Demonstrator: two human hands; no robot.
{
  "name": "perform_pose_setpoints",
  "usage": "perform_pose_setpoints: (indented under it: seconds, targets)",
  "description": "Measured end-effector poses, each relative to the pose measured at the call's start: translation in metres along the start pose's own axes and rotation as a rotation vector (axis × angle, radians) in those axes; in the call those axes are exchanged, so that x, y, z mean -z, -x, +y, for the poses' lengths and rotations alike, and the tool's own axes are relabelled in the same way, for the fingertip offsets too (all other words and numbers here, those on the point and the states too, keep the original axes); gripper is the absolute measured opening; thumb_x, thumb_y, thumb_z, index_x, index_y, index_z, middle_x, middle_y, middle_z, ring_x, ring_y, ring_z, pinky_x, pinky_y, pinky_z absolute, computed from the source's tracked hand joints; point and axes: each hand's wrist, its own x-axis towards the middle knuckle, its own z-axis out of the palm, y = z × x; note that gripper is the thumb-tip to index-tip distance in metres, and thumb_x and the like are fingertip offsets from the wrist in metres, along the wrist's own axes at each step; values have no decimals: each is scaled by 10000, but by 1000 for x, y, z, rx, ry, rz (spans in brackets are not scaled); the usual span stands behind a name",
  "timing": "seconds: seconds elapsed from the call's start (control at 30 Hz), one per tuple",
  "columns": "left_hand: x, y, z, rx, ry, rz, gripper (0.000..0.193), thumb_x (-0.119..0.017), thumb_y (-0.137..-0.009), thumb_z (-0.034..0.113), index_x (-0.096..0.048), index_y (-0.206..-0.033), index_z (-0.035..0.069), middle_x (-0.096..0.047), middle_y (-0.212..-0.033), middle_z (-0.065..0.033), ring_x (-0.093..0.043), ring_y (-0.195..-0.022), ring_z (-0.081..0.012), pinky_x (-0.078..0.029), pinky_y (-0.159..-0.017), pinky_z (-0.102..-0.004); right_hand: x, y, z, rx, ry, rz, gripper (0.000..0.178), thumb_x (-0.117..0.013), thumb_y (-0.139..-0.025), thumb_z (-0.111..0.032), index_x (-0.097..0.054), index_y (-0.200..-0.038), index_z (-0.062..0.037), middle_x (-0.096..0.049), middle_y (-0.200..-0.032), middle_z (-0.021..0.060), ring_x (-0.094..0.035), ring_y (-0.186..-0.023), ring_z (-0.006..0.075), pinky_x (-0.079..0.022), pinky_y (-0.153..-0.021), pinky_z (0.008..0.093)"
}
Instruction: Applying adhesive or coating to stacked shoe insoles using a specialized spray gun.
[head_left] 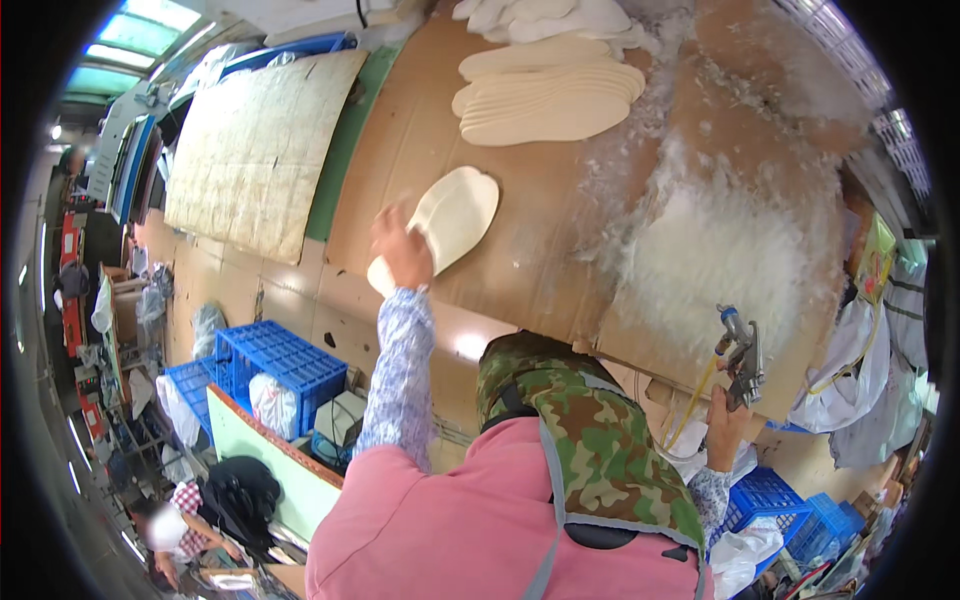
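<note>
My left hand (402,250) reaches up onto a brown cardboard-covered table (540,250) and grips the heel end of a cream shoe insole (450,220) lying flat there. My right hand (725,425) is low at the right, closed around the handle of a metal spray gun (742,355) with a yellowish hose (690,410) running down from it. A fanned stack of several cream insoles (550,95) lies farther up the table. White dried spray residue (720,240) coats the cardboard between the gun and the stack.
A worn beige board (260,150) leans at the left. Blue plastic crates (275,365) stand below it, more crates (790,510) at the lower right. Another person (170,530) sits at the lower left. White bags (850,370) hang at the right edge.
</note>
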Motion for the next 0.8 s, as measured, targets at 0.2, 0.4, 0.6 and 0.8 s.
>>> perform_pose_setpoints:
  seconds: [0.2,0.4,0.6,0.8]
  targets:
    - [-128,-101,60,-84,-243,-77,447,-589,-708,59,-485,-1142,67,-496,-1145,-143,-477,-1067,-338,-409,-842,-438,0,24,4,-4,13,123,183,-550,-860,-71,-567,-1005,38,-570,-679,2,-467,-561,92,-369,-493,283]
    - [-163,-150,39,-271,-511,-338,303,-611,-766,235,-510,-1028,123,-530,-1082,-115,-528,-1003,-316,-417,-836,-460,-2,40,20,-88,109,227,175,-582,-825,-120,-564,-806,53,-509,-575,67,-412,-520,123,-338,-485,327]
    - [-106,-174,58,-513,142,-416,292,-575,-822,101,-515,-1106,69,-573,-1047,-130,-564,-943,-254,-446,-797,-329,-13,34,8,-202,9,316,181,-592,-818,-115,-519,-728,24,-442,-550,23,-374,-522,98,-309,-475,308]
    - [-29,-107,226,-207,1170,-985,178,-535,-876,86,-502,-1048,57,-534,-944,2,-499,-868,-75,-415,-744,-220,-11,36,8,-230,-215,332,117,-589,-836,-63,-527,-748,-17,-430,-594,-68,-341,-521,28,-264,-451,238]
